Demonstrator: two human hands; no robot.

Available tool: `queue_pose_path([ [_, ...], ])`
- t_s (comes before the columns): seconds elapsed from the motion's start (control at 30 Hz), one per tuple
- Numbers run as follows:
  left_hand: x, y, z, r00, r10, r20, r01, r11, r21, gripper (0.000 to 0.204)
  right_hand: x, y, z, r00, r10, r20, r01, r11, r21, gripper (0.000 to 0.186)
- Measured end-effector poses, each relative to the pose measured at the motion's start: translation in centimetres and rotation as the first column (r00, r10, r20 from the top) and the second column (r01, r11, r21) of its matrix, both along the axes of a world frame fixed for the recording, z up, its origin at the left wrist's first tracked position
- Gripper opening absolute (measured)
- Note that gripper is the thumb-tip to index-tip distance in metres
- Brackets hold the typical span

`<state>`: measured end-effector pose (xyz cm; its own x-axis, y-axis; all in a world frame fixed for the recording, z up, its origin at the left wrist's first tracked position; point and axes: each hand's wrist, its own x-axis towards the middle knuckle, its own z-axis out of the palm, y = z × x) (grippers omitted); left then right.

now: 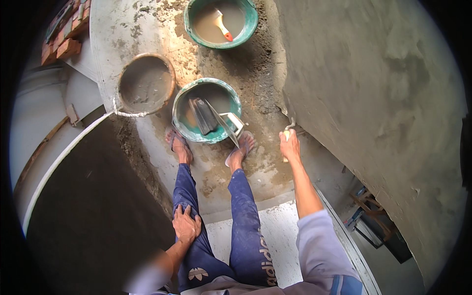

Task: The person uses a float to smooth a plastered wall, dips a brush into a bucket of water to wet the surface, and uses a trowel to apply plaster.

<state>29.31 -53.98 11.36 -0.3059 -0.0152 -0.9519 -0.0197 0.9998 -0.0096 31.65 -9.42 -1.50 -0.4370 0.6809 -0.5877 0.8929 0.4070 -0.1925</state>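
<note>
My right hand [290, 145] grips a trowel by its pale wooden handle, beside the edge of the grey plastered wall [373, 98]. The bent metal neck [291, 122] points away from me; the blade is hard to make out. My left hand [186, 224] lies with fingers spread on my left trouser leg, holding nothing. Between my feet and just beyond them stands a green bucket [175, 118] of murky water. A dark block-like tool [202, 116] and a steel float with a white handle [233, 122] lean inside it.
Farther off, another green bucket [255, 22] holds cloudy water and a paintbrush [222, 24]. A brown-rimmed bucket [172, 73] of grey mortar stands at left, with a white rope [64, 147] at its rim. Red bricks [68, 49] lie far left. A dark drop [93, 191] borders the ledge.
</note>
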Motion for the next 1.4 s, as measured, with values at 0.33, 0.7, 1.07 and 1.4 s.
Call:
queue_pose_path([
  [0.33,-2.0,-1.4,1.0,0.998,0.025,-0.052,-0.025,1.0,-0.001,0.059,-6.4,-7.2,14.6,0.992,-0.04,-0.121,0.014,0.978,-0.208,0.047],
  [0.7,-5.4,-4.2,2.0,0.989,0.148,-0.022,-0.146,0.988,0.05,0.06,-21.8,-19.5,7.5,0.981,0.182,-0.064,-0.173,0.688,-0.705,0.063],
  [1.07,-8.0,-5.8,2.3,0.984,0.181,-0.006,-0.18,0.982,0.049,0.06,-26.9,-30.3,-0.6,0.865,0.107,-0.491,-0.272,0.921,-0.279,0.052],
  [1.4,-10.5,-7.3,-1.1,0.955,0.294,-0.028,-0.281,0.932,0.23,0.084,-12.0,-11.6,-1.4,0.855,-0.362,-0.372,0.362,0.929,-0.072,0.021],
])
